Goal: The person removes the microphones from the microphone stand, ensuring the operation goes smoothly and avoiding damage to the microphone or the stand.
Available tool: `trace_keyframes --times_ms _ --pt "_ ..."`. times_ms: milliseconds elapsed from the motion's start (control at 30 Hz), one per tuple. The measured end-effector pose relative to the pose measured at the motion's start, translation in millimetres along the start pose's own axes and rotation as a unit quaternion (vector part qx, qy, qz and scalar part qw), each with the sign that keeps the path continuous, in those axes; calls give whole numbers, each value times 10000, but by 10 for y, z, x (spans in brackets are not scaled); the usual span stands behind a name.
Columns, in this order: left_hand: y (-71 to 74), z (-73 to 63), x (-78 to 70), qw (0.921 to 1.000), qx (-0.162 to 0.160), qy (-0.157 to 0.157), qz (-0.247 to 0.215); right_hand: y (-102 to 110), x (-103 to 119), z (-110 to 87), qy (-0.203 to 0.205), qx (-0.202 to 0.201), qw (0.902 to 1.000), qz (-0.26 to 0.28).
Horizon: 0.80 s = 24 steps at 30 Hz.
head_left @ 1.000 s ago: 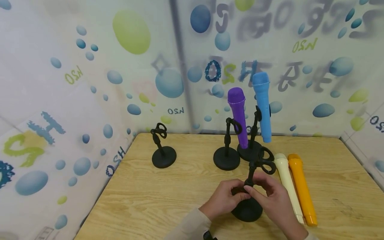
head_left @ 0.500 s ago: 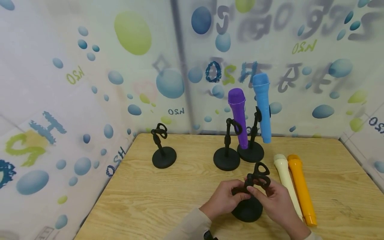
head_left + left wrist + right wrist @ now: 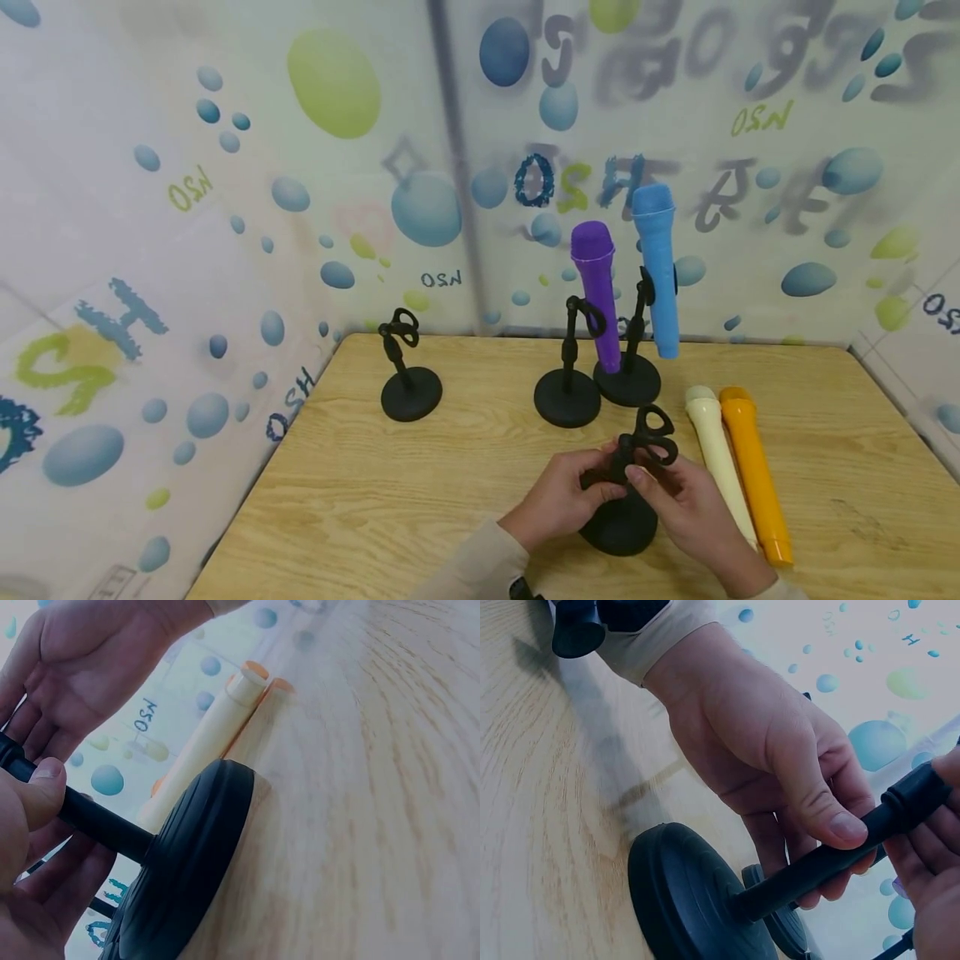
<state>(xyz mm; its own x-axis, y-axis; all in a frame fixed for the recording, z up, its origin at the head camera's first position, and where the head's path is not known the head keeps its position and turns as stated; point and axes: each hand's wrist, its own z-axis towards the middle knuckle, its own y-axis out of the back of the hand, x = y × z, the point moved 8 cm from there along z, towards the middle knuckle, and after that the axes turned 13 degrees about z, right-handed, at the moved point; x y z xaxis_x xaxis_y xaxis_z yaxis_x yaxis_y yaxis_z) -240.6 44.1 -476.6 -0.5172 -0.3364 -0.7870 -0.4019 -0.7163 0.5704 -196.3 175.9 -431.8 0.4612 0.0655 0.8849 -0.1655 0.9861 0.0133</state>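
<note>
A black microphone stand point(image 3: 619, 525) with a round base stands upright at the front of the table. My left hand point(image 3: 566, 493) pinches its pole between thumb and fingers, low under the collar; the right wrist view shows the thumb point(image 3: 847, 827) lying along the pole. My right hand point(image 3: 693, 508) grips the collar point(image 3: 915, 796) just beneath the open double-ring clip point(image 3: 655, 435). In the left wrist view, the base point(image 3: 191, 862) is seen edge-on, close to the wood. The clip holds no microphone.
Behind are a purple microphone point(image 3: 596, 279) and a light blue microphone point(image 3: 656, 267) in black stands. An unoccupied stand point(image 3: 411, 392) is at back left. Cream point(image 3: 716, 458) and orange point(image 3: 756, 475) microphones lie right of my right hand. Printed cloth walls point(image 3: 360, 175) enclose the wooden table.
The stand's upper part with the clip has slid down the pole, and my right hand shifted slightly with it. My left hand and the base have stayed in place.
</note>
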Motion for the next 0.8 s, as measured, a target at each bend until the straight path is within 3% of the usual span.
trace_keyframes --times_ms 167,500,700,800 --pt "-2 -10 10 9999 60 131 91 13 14 -7 83 -85 9994 329" --pt "51 -26 77 9989 48 442 125 94 21 -8 116 -302 9995 68" --pt "162 -75 131 9987 -115 423 245 59 25 23 194 -137 9997 -13" --pt "236 -103 177 9983 -222 463 274 40 9 38 41 -115 9998 -149"
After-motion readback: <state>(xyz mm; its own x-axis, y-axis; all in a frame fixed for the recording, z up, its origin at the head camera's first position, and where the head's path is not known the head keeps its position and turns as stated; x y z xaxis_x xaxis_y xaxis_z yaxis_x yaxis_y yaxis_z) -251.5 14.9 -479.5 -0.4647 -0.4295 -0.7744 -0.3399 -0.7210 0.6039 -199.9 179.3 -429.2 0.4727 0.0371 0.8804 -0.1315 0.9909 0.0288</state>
